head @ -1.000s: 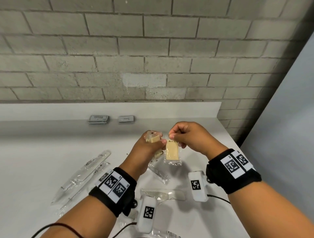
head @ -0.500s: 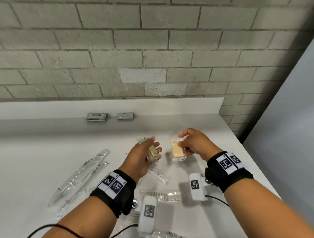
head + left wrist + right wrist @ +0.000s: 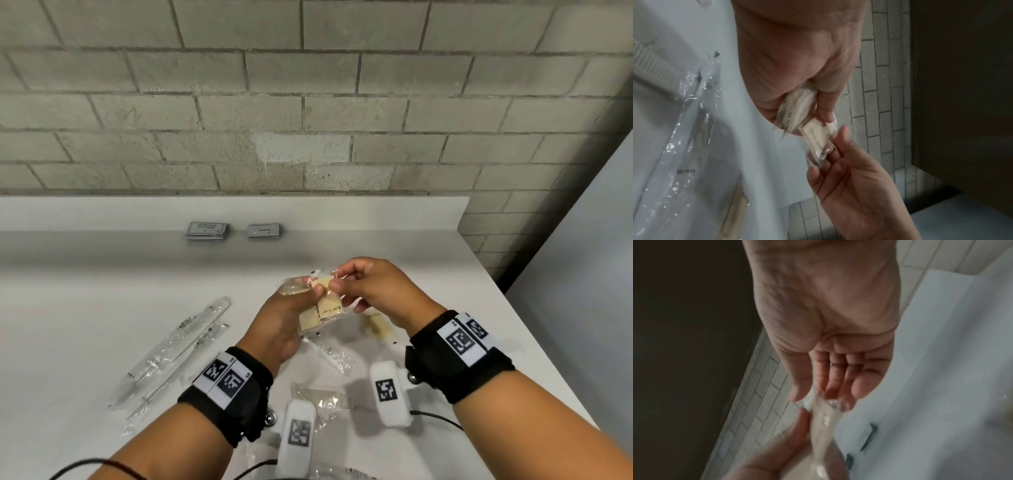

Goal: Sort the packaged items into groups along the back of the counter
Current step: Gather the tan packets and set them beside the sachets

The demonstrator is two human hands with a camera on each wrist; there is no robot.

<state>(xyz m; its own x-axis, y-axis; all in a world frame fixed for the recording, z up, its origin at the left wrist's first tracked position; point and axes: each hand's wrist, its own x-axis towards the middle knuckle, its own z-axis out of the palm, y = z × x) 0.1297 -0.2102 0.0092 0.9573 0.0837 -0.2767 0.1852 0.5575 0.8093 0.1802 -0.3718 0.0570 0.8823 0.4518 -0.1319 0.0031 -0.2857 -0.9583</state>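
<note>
Gathering: the soap packets [image 3: 317, 310] are being collected into the left hand [image 3: 279, 325]; half a second earlier the two hands were held apart, each with its own packet, and now they are brought together over the middle of the counter [image 3: 85, 308].
Meaning for the task: a soap group is judged to be in the making in the hand, none of it yet set down at the back.
Left grip: fingers and thumb are curled round a small stack of the cream bars in clear wrap, seen edge-on in the left wrist view [image 3: 799, 105].
Right grip: the top packet's upper edge is pinched between thumb and fingertips of the right hand [image 3: 373, 291]; the other fingers are only loosely bent. The right wrist view is blurred, so it is probably being pressed onto the stack, though that cannot be told for certain.
Left behind: one more soap packet [image 3: 376, 325] is lying on the counter just beneath the right hand.
Back row: two stacks of grey sachets [image 3: 206, 230] are already placed against the backsplash.
Unsorted: wrapped combs [image 3: 178, 346] are lying at the left.
</note>
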